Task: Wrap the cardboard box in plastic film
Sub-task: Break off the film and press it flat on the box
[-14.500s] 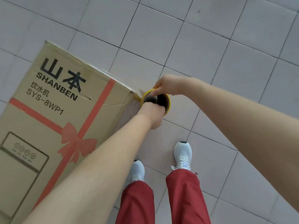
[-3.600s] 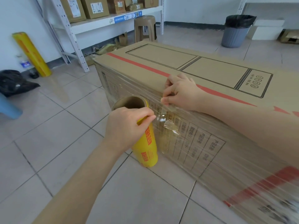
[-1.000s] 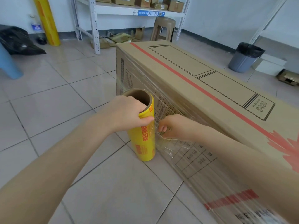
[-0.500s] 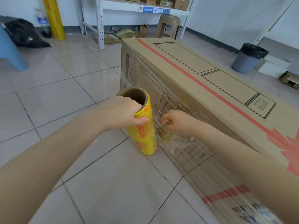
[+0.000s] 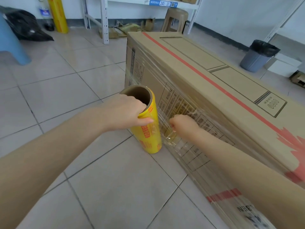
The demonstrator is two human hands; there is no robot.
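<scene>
**Desk:** Two hands at work on a warehouse floor. Where is each?

**Photographer:** The left hand (image 5: 127, 113) grips the top rim of the yellow roll (image 5: 149, 138), thumb across its outside, fingers hooked over into the hollow core. The right hand (image 5: 184, 125) is curled on the plastic film (image 5: 175, 141) just beside the roll, bunching it against the side of the cardboard box (image 5: 222, 76). Its fingertips are hidden.

**Desk:** How does the box lie?

**Photographer:** On the tiled floor, right of both hands, long axis running from the near right away toward the shelving (image 5: 104, 22). Film covers its near side; the top face looks bare. The roll is upright, short of the far end, so the left hand is the nearer one to carry it round that corner, by my reading.

**Desk:** Any containers?

**Photographer:** A grey bin (image 5: 257, 57) with a black liner beyond the box, contents unseen. The roll's core is empty.
</scene>
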